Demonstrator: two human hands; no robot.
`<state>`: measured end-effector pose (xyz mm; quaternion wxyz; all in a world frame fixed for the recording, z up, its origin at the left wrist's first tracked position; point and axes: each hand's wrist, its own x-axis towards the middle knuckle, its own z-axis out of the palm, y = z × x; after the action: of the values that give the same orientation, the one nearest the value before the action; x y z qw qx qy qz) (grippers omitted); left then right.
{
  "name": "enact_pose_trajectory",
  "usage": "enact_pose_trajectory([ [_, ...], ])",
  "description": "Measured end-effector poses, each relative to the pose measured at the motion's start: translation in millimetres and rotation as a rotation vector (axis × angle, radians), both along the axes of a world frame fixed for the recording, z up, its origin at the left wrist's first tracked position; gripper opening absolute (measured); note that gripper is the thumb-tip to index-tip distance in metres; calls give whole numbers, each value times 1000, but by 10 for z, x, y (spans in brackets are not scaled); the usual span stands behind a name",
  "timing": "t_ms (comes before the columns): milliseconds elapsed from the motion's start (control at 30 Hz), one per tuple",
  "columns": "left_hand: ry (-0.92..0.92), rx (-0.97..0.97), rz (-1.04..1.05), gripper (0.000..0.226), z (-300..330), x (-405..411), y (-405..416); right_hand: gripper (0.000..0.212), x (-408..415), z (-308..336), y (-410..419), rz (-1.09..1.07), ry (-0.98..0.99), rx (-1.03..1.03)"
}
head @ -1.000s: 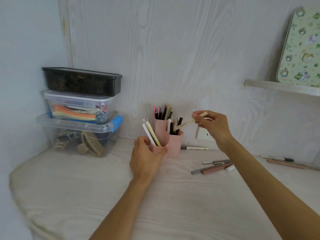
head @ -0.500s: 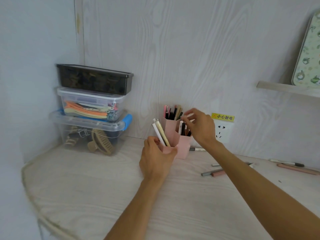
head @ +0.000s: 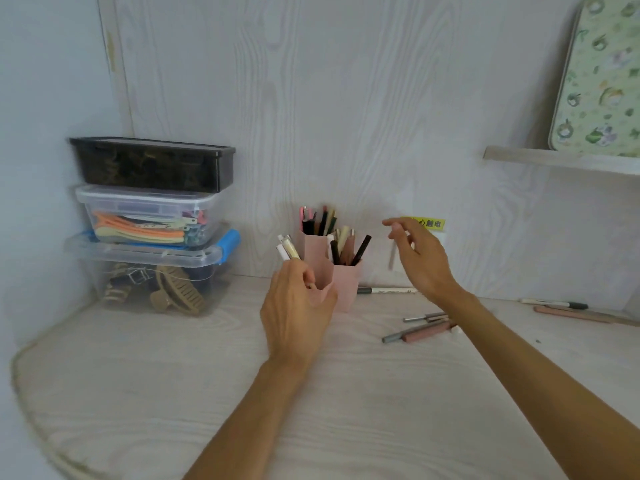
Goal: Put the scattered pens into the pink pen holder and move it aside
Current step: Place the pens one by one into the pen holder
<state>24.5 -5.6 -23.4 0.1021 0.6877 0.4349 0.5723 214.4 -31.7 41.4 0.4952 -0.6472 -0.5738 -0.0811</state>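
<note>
The pink pen holder (head: pixel 346 287) stands at the back of the table with several pens upright in its compartments. My left hand (head: pixel 294 308) grips its front compartment, where two pale pens (head: pixel 288 249) lean to the left. My right hand (head: pixel 423 259) hovers just right of the holder with relaxed fingers and holds nothing. A white pen (head: pixel 386 290) lies behind the holder against the wall. Grey and pink pens (head: pixel 420 332) lie in a loose bunch under my right forearm. Two more pens (head: pixel 568 310) lie at the far right.
A stack of three plastic storage boxes (head: pixel 149 233) fills the back left corner. A wall shelf (head: pixel 554 162) at the right carries a floral board (head: pixel 599 81). A wall socket with a yellow label (head: pixel 429 223) sits behind my right hand. The table edge curves at the front left.
My right hand has put the beige pen into the holder, let go and drawn back to the right, now bare. My left hand has stayed on the holder.
</note>
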Motion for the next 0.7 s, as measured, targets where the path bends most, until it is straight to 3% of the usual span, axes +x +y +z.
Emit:
enact_pose_trajectory([
  [133, 283, 40, -290, 25, -39, 59, -83, 18, 314, -322, -235, -26, 65, -158],
  [300, 606, -79, -493, 36, -146, 258, -146, 20, 563, -370, -476, 178, 133, -550],
  [433, 561, -129, -461, 18, -168, 293, -144, 25, 659, -201, -582, 262, 210, -597],
  [500, 508, -132, -422, 13, -155, 299, -138, 25, 649, -198, -611, 324, 161, -746],
  [600, 321, -108, -365, 9, -92, 296, -151, 48, 661, -274, -616, 358, 99, -899],
  [700, 93, -63, -336, 11, -5, 267, -160, 30, 670, -364, -579, 355, 122, -830],
])
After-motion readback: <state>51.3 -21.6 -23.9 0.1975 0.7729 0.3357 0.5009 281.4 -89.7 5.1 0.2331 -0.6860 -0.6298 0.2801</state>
